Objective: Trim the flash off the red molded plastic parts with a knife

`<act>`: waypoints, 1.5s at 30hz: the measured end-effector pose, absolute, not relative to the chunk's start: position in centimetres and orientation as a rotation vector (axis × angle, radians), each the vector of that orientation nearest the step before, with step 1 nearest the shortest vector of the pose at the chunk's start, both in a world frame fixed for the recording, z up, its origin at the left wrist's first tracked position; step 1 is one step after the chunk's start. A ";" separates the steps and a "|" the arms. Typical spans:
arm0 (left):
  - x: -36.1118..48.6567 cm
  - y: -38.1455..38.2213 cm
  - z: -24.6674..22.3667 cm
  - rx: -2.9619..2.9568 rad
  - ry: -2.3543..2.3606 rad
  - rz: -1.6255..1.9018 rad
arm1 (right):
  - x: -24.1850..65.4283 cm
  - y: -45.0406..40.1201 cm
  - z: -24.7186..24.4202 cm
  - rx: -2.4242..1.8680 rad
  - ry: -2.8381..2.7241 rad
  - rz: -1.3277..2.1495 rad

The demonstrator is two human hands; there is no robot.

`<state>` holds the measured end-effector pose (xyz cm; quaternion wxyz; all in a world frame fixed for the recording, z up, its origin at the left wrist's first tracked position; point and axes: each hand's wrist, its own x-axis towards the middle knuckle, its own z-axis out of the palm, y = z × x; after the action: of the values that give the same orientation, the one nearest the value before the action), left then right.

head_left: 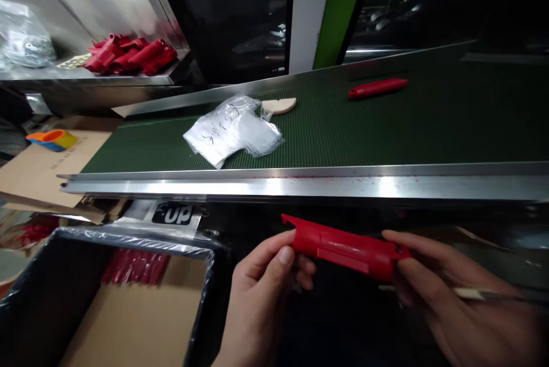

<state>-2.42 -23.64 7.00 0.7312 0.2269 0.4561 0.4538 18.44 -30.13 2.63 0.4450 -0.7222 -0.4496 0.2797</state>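
Note:
A red plastic tubular part [345,246] is held between my two hands in front of the conveyor's near rail. My left hand [268,287] is closed on its left end, which has a cut-out and a pointed tip. At the other end, my right hand [446,287] grips the part between thumb and fingers, close to a small hole. A thin tool with a pale shaft [467,293] lies across my right hand, under the fingers; its kind cannot be made out. The right hand is slightly blurred.
On the green conveyor belt [326,138] lie a red part [377,88], a marked plastic bag [227,130] and a beige half-disc [278,106]. Red parts [128,55] are heaped on a metal shelf. A lined bin [141,310] holds red parts at lower left, near cardboard [26,175].

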 end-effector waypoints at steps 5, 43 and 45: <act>-2.7 -23.6 6.9 0.467 1.048 0.973 | 18.2 -28.8 3.9 -1.534 -0.974 1.056; -4.1 -10.2 -1.3 2.689 1.483 1.118 | 30.7 -2.8 11.8 -2.097 -2.185 0.021; -4.1 -10.3 -1.2 2.754 1.498 1.107 | 30.1 -0.8 11.3 -2.108 -2.237 -0.029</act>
<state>-4.08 -10.26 -1.22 -0.0913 0.8248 0.4486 0.3317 30.09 -0.77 11.31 0.0340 -0.6855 -0.7273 -0.0095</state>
